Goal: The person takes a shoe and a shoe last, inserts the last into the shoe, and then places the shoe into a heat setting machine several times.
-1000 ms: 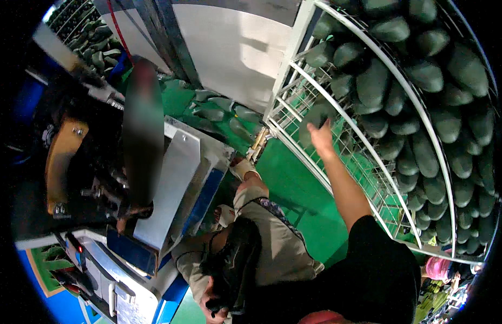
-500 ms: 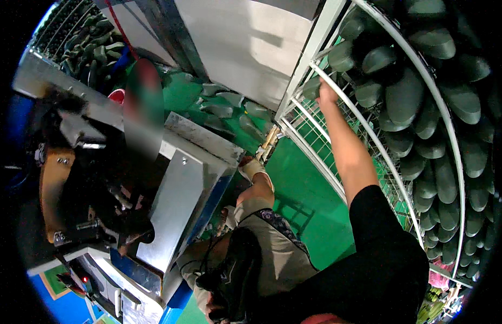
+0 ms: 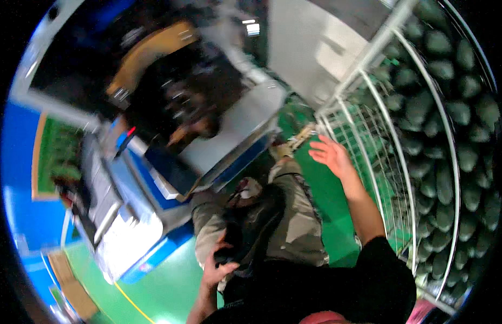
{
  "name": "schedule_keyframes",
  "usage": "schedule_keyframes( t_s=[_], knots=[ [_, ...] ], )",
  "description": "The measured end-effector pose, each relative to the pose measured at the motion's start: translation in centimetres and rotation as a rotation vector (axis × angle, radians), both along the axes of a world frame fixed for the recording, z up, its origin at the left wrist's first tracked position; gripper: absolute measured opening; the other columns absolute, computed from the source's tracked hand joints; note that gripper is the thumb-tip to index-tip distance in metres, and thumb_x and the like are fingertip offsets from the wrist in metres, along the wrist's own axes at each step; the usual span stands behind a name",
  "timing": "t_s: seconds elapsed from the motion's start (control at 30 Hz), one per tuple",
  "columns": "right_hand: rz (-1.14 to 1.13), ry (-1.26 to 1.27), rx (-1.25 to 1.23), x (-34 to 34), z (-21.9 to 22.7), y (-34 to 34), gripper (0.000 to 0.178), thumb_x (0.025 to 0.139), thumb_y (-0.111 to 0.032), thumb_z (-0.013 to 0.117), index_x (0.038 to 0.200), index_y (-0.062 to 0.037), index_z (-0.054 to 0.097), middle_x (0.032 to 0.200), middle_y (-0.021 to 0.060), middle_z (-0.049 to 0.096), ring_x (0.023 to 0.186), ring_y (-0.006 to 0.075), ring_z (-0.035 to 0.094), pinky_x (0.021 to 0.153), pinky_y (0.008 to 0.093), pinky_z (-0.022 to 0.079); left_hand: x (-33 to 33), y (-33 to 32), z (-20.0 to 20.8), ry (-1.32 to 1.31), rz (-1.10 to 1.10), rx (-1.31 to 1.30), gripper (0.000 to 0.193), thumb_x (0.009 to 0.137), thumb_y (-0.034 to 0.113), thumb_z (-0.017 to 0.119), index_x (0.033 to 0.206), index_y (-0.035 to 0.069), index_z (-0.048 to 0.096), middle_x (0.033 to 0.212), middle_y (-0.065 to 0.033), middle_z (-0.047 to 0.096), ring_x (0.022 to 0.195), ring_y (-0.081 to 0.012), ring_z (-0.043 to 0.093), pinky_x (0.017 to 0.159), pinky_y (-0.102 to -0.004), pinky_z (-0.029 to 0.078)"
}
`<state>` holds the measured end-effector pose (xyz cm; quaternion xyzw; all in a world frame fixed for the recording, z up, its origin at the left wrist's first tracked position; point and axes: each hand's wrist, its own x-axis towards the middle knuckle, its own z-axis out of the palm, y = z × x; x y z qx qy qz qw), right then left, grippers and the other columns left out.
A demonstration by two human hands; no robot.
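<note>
Shoe [image 3: 259, 227], black and blurred, lies over the lap at lower centre of the frame, its outline merging with the shadow around it. The left hand [image 3: 214, 264] is closed around its near end, thumb on one side and fingers on the other; where the fingers end is hard to make out. The right hand [image 3: 332, 155], right of centre, is open, fingers stretched out, just beside a white wire rack [image 3: 371, 56] and apart from it.

Dark green shoe lasts [image 3: 467, 156] crowd the rack along the right of the frame, rounded ends outward, behind curved white rails. The outermost fade into the black rim, so the rack's far side is cut off. Lower mesh [image 3: 370, 141] shows green floor [image 3: 335, 227] through its wires.

At upper left, a dark machine with a tan curved bar [image 3: 154, 51] is smeared by motion; its inner parts cannot be told. A pink thing [image 3: 322, 317] is cut off by the bottom edge.
</note>
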<state>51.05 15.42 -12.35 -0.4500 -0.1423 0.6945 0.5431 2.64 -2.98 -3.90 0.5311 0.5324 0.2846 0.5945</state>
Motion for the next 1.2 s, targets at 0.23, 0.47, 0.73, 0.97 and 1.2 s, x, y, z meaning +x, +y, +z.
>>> schedule_keyframes(
  t_s=[0.23, 0.47, 0.73, 0.97, 1.2],
  knots=[
    [0.262, -0.658, 0.200, -10.2, 4.4, -4.1, 0.047, 0.099, -0.021, 0.062, 0.135, 0.0073, 0.053, 0.113, 0.0182, 0.069, 0.094, 0.0234, 0.070, 0.079, 0.0332, 0.059, -6.3, 0.3, 6.2, -0.146, 0.071, -0.024, 0.034, 0.072, 0.020, 0.084, 0.085, 0.001, 0.059, 0.135, -0.0251, 0.059, 0.129, -0.0324, 0.053, 0.108, -0.0411, 0.040],
    [0.095, -1.092, 0.675, -14.0, 10.5, 2.8, 0.029, 0.102, -0.015, 0.057, 0.122, 0.0047, 0.064, 0.103, 0.0135, 0.072, 0.085, 0.0162, 0.067, 0.078, 0.0322, 0.055, -23.9, -8.3, 9.6, -0.583, 0.798, 0.571, 0.052, 0.068, 0.051, 0.072, 0.085, 0.004, 0.055, 0.096, -0.0171, 0.061, 0.096, -0.0317, 0.060, 0.086, -0.0468, 0.049],
    [-0.121, -1.500, 1.013, -21.7, 12.9, 11.5, 0.023, 0.098, -0.017, 0.061, 0.081, -0.0005, 0.060, 0.069, 0.0114, 0.056, 0.059, 0.0233, 0.054, 0.055, 0.0378, 0.042, -33.6, -10.1, 11.6, 0.400, 1.188, 0.376, 0.029, 0.076, 0.006, 0.075, 0.098, -0.009, 0.066, 0.156, -0.0173, 0.039, 0.132, -0.0287, 0.051, 0.104, -0.0366, 0.042],
    [-0.188, -1.660, 1.053, -22.9, 11.4, 11.3, 0.029, 0.099, -0.018, 0.059, 0.075, -0.0013, 0.056, 0.066, 0.0103, 0.052, 0.056, 0.0262, 0.049, 0.053, 0.0381, 0.039, -34.5, -5.1, 17.8, 1.310, 0.553, -0.328, 0.047, 0.072, 0.040, 0.082, 0.106, 0.008, 0.073, 0.126, -0.0091, 0.066, 0.102, -0.0240, 0.069, 0.084, -0.0403, 0.052],
    [-0.337, -1.568, 1.171, -18.7, 10.1, 10.0, 0.001, 0.082, -0.006, 0.068, 0.083, -0.0065, 0.068, 0.063, 0.0067, 0.058, 0.057, 0.0187, 0.057, 0.057, 0.0340, 0.049, -36.1, 14.0, 17.5, 0.959, 0.632, 0.302, 0.023, 0.090, 0.021, 0.071, 0.093, -0.002, 0.070, 0.079, -0.0109, 0.071, 0.075, -0.0125, 0.063, 0.068, -0.0309, 0.050]
  ],
)
